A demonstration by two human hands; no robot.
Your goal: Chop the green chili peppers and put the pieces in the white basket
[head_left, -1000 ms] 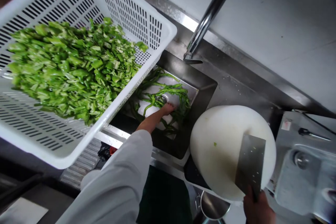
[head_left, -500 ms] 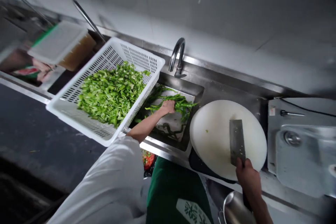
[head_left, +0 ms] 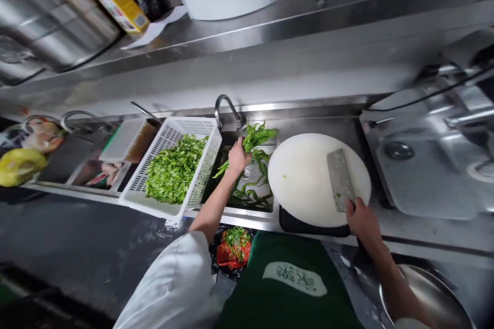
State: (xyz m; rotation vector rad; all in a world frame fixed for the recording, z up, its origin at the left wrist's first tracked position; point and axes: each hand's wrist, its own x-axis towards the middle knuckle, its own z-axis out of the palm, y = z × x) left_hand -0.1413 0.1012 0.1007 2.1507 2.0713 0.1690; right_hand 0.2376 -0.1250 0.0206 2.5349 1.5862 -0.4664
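Note:
My left hand (head_left: 238,157) is closed around a bunch of long green peppers (head_left: 258,136), held up above the sink (head_left: 231,208). More green peppers lie on the sink's bottom beneath it. My right hand (head_left: 362,220) grips the handle of a cleaver (head_left: 339,177), whose wide blade rests over the right side of the round white cutting board (head_left: 301,180). A small green scrap sticks to the blade, and another lies on the board. Left of the sink, a white perforated basket (head_left: 131,196) holds a heap of chopped green peppers (head_left: 173,169).
A curved faucet (head_left: 226,105) rises behind the sink. Further left stands a lidded container (head_left: 123,139). At the right is another sink basin (head_left: 424,175). A metal bowl (head_left: 428,288) sits low at the right, and a bag of red and green scraps (head_left: 233,249) below the counter. A shelf (head_left: 239,36) runs above.
My left hand has lifted the bunch of green peppers from the sink bottom. The cleaver stays over the board in my right hand. The view has tilted up, bringing the shelf in.

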